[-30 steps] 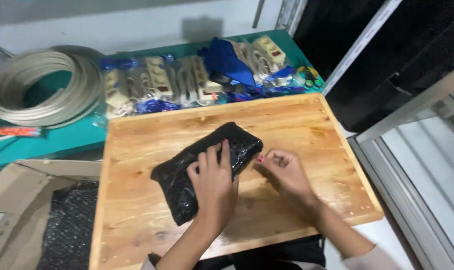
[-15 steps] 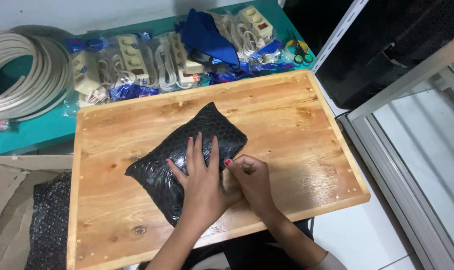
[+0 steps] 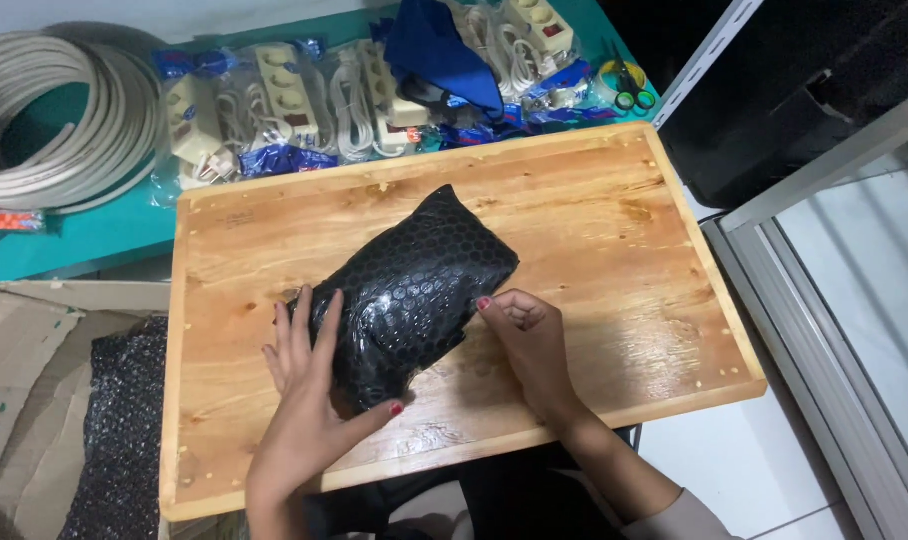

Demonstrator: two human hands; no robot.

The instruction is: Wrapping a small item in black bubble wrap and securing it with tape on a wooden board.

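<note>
A black bubble-wrap parcel lies tilted in the middle of a big wooden board. Its top end points up and to the right, and its low end is close to the person. The left hand is at the low left end of the parcel. Its fingers lie flat up the side of the parcel, and its thumb goes under the bottom edge, so this hand holds the parcel in a loose, open grip. The right hand rests on the board at the right side of the parcel. Its fingers are curled in, and one fingertip with red polish touches the parcel's edge. It is not wrapped around anything. The board sits on a green table. Behind the board, on the table, lie several cream power strips in clear bags, with their cords bundled up. A blue cloth lies over some of them. A big coil of pale cable sits at the far left of the table. Small green-handled scissors lie near the top right corner of the board. To the left of the board, lower down, is an open cardboard box with more black bubble wrap in it.
</note>
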